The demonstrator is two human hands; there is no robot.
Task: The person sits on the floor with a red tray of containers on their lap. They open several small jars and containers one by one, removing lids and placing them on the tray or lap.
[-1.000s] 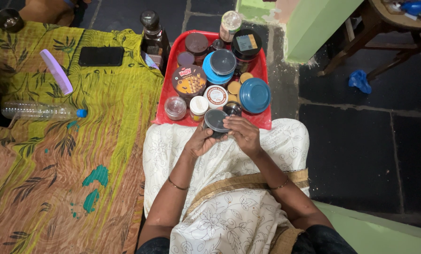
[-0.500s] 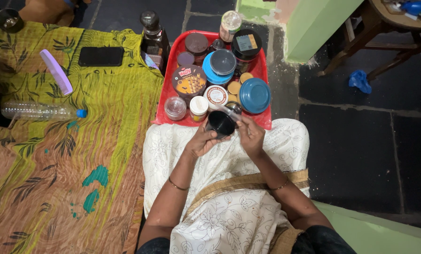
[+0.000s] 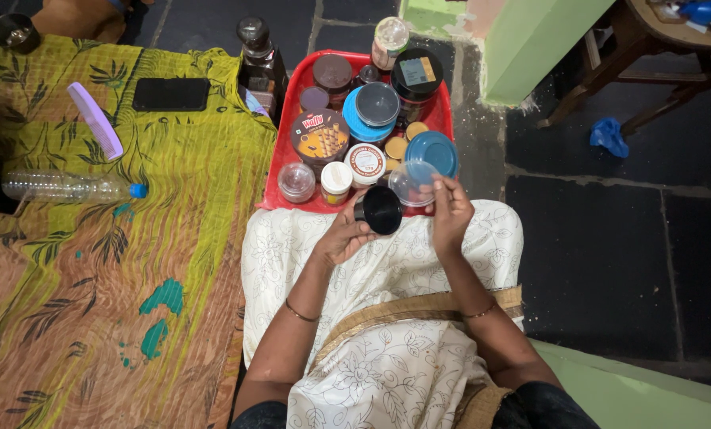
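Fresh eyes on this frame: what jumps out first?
The red tray packed with jars and lids sits on the dark floor just past the person's knees. In front of it, the left hand holds a small black jar while the right hand lifts a clear lid. A yellow-green patterned cloth lies to the left.

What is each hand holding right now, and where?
Left hand grips the open black jar round its side; right hand pinches the clear lid by its rim.
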